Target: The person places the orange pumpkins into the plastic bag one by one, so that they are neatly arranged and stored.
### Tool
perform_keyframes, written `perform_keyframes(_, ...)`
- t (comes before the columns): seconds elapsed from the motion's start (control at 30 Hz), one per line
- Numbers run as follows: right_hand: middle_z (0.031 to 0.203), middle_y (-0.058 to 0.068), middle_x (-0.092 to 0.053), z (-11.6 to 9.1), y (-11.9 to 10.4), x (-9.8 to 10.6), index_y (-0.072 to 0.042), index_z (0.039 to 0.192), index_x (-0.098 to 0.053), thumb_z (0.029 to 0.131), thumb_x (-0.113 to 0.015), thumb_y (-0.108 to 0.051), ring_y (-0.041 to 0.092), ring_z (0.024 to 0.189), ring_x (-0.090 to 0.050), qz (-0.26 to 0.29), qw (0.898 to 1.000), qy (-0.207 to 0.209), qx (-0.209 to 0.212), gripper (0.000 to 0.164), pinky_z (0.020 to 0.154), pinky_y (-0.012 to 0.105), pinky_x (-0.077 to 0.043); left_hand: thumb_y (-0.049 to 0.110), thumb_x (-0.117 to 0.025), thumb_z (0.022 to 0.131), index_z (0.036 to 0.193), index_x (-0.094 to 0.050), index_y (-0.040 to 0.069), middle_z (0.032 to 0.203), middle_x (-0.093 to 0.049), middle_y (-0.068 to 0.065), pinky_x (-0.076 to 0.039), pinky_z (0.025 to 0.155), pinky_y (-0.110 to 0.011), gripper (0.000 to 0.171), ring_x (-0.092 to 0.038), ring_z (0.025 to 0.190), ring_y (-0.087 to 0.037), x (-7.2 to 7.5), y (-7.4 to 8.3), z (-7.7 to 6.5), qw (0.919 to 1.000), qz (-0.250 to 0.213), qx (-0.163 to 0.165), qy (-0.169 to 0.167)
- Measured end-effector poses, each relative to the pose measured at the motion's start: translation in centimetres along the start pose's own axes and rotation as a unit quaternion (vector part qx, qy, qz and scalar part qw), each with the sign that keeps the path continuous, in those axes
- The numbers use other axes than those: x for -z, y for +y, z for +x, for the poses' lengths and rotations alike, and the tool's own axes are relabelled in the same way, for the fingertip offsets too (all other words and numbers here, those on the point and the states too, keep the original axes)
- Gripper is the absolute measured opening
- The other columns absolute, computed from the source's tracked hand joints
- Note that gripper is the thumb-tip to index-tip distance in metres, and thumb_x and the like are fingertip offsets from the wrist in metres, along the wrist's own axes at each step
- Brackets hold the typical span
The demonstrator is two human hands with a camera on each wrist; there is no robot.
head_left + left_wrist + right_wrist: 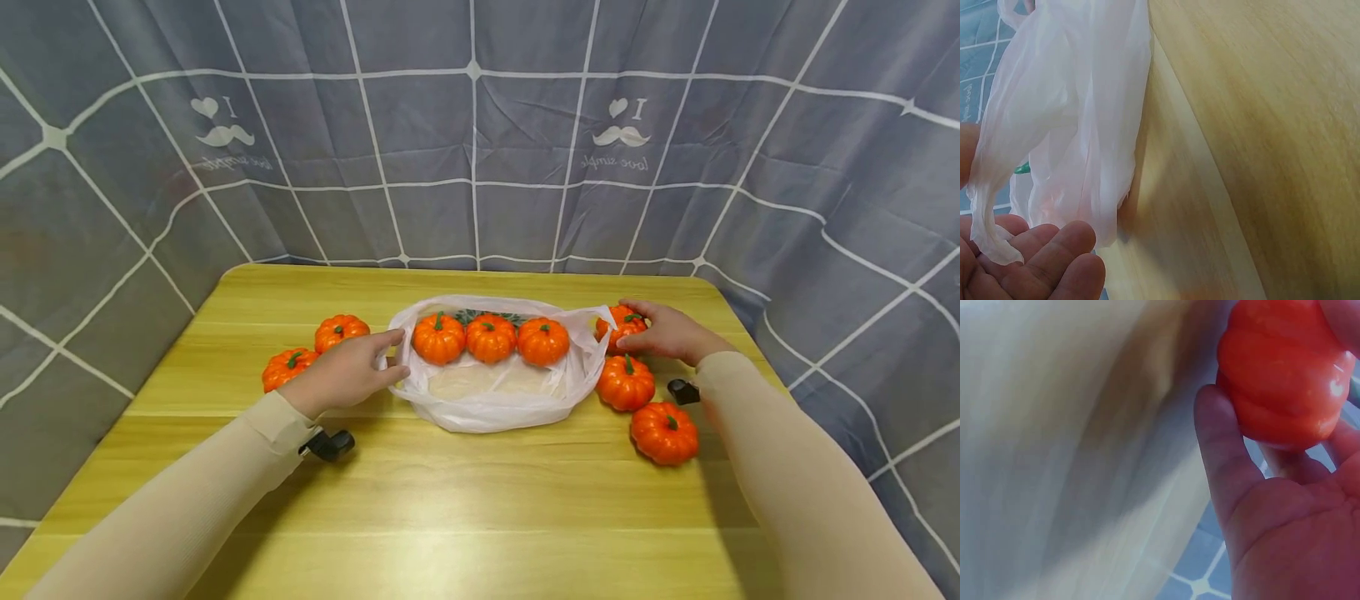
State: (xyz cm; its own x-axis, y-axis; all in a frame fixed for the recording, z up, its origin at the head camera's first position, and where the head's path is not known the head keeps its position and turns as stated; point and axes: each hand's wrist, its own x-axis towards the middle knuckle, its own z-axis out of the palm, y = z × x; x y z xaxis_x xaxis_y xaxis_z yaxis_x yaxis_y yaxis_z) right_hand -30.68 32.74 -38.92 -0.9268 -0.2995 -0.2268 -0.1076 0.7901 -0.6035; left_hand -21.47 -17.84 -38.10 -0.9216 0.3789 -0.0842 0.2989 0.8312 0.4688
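My right hand (670,333) has its fingers clamped on an orange pumpkin (1285,375), just right of the white plastic bag (495,417) in the middle of the desk (480,500). My left hand (345,371) is at the bag's left edge, thumb and fingers apart, a bag handle (985,225) lying against the fingers. Three pumpkins (491,337) sit in a row inside the bag, toward its far side. Two more (626,383) lie nearer me on the right, and two (341,331) beside my left hand.
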Motion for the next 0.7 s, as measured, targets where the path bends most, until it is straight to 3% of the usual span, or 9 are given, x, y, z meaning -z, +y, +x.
perform_keyframes(0.3,0.157,0.034,-0.04,-1.0,-0.9,2.7,-0.012,0.17,-0.015,0.096,-0.076,-0.037,0.049,0.134,-0.046,0.027,0.998,0.058,-0.028,0.099,0.117,0.062,-0.036,0.037,-0.067,0.102,0.16,-0.042,0.001,0.113,-0.069,-0.012,-0.047,0.072,-0.034,0.072,-0.055,0.076,-0.019,0.0,0.1,0.1,1.0,0.002,-0.001,0.002)
perform_keyframes(0.5,0.163,0.031,-0.033,-1.4,-3.0,3.8,-0.014,0.171,-0.013,0.097,-0.075,-0.037,0.047,0.134,-0.046,0.035,0.994,0.102,-0.024,0.099,0.112,0.06,-0.041,0.037,-0.066,0.103,0.16,-0.042,0.001,0.133,-0.068,-0.017,-0.051,0.082,-0.039,0.072,-0.059,0.087,-0.021,0.0,0.1,0.1,1.0,0.004,-0.004,0.003)
perform_keyframes(0.7,0.163,0.029,-0.037,-1.6,-5.9,3.9,-0.018,0.171,-0.012,0.097,-0.076,-0.038,0.044,0.134,-0.048,0.033,0.994,0.108,-0.012,0.1,0.112,0.058,-0.042,0.038,-0.067,0.102,0.16,-0.042,0.002,0.127,-0.069,-0.015,-0.049,0.078,-0.037,0.073,-0.059,0.087,-0.021,-0.1,0.0,0.2,1.0,-0.003,0.003,0.002)
